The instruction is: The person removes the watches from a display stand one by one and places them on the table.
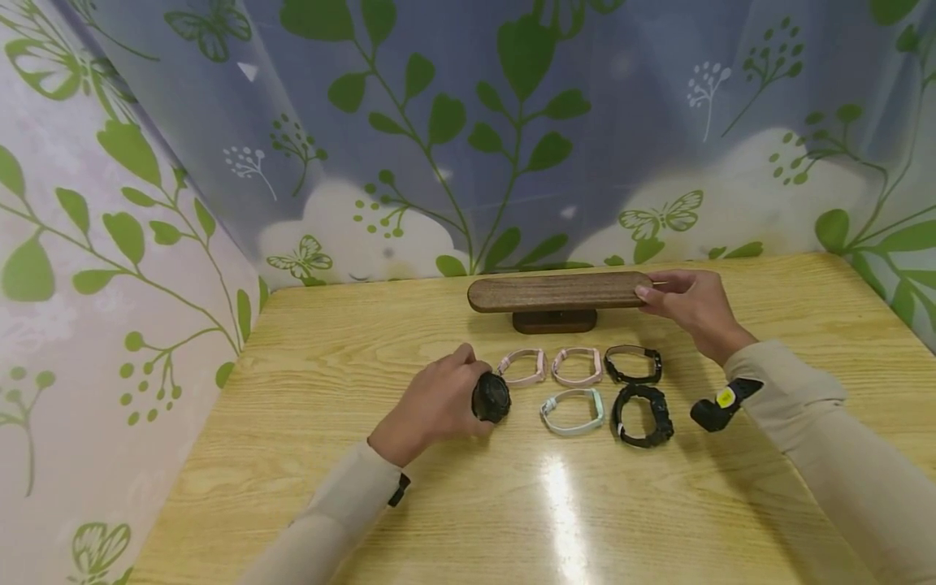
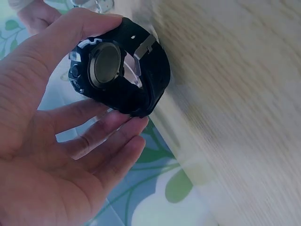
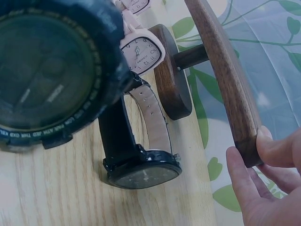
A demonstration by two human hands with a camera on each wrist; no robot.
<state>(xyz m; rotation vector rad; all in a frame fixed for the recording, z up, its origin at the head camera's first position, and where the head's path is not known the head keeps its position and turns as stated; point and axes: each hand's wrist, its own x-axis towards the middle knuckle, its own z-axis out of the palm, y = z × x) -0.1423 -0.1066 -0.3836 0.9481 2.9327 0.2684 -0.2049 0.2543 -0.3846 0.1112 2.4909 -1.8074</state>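
Note:
My left hand (image 1: 435,402) grips a chunky black digital watch (image 1: 491,398), its strap buckled into a loop. In the left wrist view the thumb lies over one side of the watch (image 2: 157,66) and the fingertips touch the other. At the back, my right hand (image 1: 695,309) pinches the right end of a dark wooden watch stand (image 1: 556,292) between thumb and fingers. The stand's long rounded bar sits on a post above a small oval base (image 1: 554,322). Its bar (image 3: 230,84) carries no watch in the right wrist view.
Several buckled watches lie in front of the stand: two pink ones (image 1: 541,366) (image 1: 598,366), a slim black one (image 1: 633,380), a mint one (image 1: 600,406) and a chunky black one (image 1: 663,416). A leaf-patterned curtain (image 1: 409,162) hangs behind the wooden table (image 1: 329,325).

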